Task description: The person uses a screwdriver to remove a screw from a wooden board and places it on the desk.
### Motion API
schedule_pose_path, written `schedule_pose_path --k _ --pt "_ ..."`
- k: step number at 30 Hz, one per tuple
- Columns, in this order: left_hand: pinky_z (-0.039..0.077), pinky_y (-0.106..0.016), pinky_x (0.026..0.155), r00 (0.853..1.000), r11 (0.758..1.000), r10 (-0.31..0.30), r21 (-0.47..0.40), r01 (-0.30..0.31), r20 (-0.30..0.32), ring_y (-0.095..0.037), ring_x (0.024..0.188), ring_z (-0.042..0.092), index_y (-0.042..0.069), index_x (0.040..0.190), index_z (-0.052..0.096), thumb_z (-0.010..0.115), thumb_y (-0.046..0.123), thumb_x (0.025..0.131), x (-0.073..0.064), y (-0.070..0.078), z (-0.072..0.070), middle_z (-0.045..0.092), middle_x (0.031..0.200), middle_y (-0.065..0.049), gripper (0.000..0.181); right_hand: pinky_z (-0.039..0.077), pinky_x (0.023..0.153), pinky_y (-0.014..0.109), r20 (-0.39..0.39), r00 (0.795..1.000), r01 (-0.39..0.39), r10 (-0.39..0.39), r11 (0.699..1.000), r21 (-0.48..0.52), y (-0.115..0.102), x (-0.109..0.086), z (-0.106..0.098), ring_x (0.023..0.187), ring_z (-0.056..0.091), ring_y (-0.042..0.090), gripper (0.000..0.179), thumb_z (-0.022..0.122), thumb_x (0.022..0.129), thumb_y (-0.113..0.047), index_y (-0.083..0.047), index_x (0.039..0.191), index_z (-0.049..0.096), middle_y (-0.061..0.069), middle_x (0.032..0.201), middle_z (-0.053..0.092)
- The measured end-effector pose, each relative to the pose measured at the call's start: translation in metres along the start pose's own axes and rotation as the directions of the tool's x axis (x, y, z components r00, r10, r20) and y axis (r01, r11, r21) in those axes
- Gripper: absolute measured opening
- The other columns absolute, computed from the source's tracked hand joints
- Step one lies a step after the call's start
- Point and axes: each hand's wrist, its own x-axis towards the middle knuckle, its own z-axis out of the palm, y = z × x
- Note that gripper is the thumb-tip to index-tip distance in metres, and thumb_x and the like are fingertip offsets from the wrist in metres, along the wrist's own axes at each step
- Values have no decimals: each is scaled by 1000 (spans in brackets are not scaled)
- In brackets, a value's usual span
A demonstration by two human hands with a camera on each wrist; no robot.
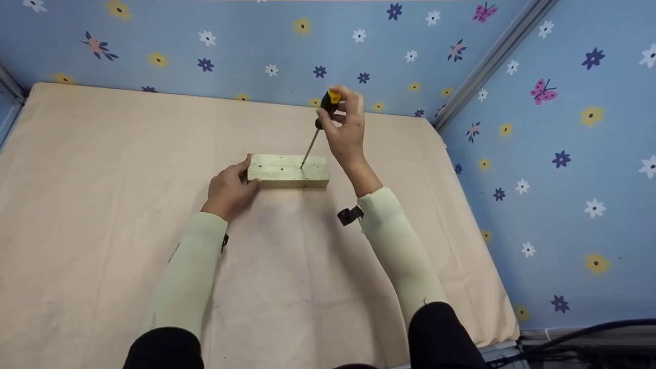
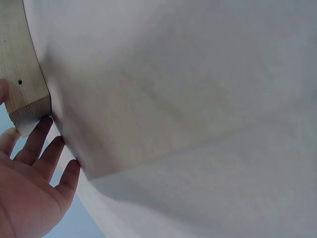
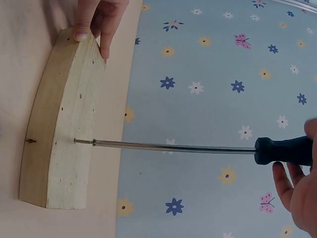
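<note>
A pale wooden block [image 1: 266, 174] with several small holes lies on the cloth-covered table. My left hand [image 1: 230, 188] grips its left end, thumb on the near side and fingers on the far side. A screwdriver [image 3: 178, 147] with a black and yellow handle is held by my right hand [image 1: 347, 125], above the block's right half. Its long metal shaft slants down to the block in the head view. In the right wrist view, a screw [image 3: 84, 142] stands partly out of the wood, with the screwdriver tip at its head.
A beige cloth [image 1: 128, 154] covers the table, with some creases. Behind and to the right rise blue walls [image 1: 564, 205] printed with flowers and butterflies. A black cable [image 1: 589, 333] runs at the lower right corner.
</note>
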Motion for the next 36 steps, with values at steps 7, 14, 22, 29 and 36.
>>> schedule_pose_path --k 7,14,22,29,36 --pt "28 -49 116 1000 1000 9 4 -9 -2 -32 142 35 26 152 28 57 43 92 1 -2 1 37 154 -7 70 57 79 28 16 998 -67 66 997 36 -1 -2 0 102 63 25 36 49 96 -3 -5 132 42 18 130 48" --pt "27 -49 116 1000 1000 11 8 -11 0 -32 142 34 26 153 27 58 44 92 2 -3 1 36 155 -5 70 57 76 25 -2 997 -74 74 997 -11 0 -2 -1 95 62 17 38 60 94 -11 -8 131 49 16 124 48" --pt "29 -49 115 999 999 46 6 -45 -8 -32 141 36 25 153 26 58 42 92 0 -3 0 39 153 -8 71 57 79 28 7 993 -117 117 992 55 0 -3 0 100 65 20 47 57 94 -7 -6 137 36 15 123 56" --pt "29 -48 115 999 999 46 6 -46 -4 -31 141 36 26 153 25 58 42 92 1 -4 0 38 154 -8 71 57 75 26 -40 989 -144 144 990 7 1 -4 0 94 64 16 48 67 90 -12 -7 132 44 15 122 49" --pt "29 -49 116 999 999 52 12 -52 -14 -31 141 36 25 153 26 58 42 92 2 -3 1 38 154 -7 71 56 81 26 -17 993 -113 114 993 18 1 -3 0 98 64 18 45 50 95 -1 -5 138 38 17 124 53"
